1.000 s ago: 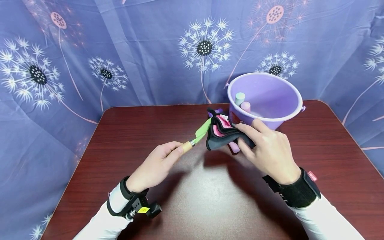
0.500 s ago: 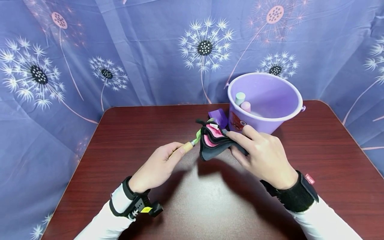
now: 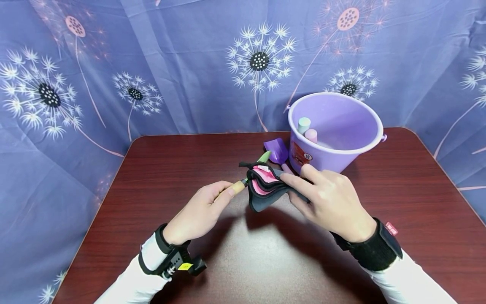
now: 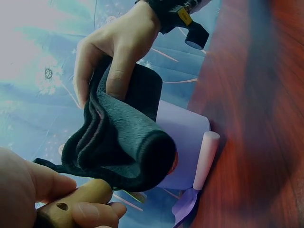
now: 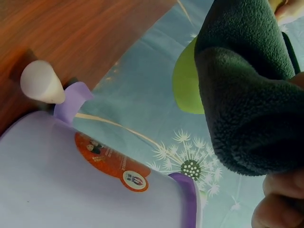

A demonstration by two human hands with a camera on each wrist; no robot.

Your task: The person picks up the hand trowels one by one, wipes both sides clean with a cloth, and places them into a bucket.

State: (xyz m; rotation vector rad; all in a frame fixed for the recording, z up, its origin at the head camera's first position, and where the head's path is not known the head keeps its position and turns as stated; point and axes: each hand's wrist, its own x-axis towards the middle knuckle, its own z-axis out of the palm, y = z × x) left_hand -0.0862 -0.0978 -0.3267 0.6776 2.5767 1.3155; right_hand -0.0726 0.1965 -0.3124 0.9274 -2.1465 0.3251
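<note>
My left hand [image 3: 199, 211] grips the wooden handle [image 3: 238, 187] of a small garden trowel with a green blade [image 3: 264, 156]. My right hand [image 3: 330, 200] pinches a folded cloth [image 3: 262, 179], dark grey with pink inner layers and black edging. In the head view the cloth lies across the trowel, hiding the middle of the blade while its tip shows beyond. From the left wrist, the cloth [image 4: 128, 123] hangs right at the front of the handle [image 4: 90, 194]. The right wrist view shows the green blade [image 5: 186, 83] partly behind the fuzzy cloth [image 5: 247, 104].
A lilac bucket [image 3: 322, 161] with a red label stands at the back right. A mint handle [image 3: 303, 124] and a pink handle [image 3: 311, 135] stick up inside it. Against its left side lies a purple toy shovel [image 3: 277, 150]. A patterned blue curtain [image 3: 190, 63] hangs behind the table.
My right hand has drawn the cloth left and toward me along the blade, uncovering the blade's tip and the purple shovel behind. My left hand has barely moved.
</note>
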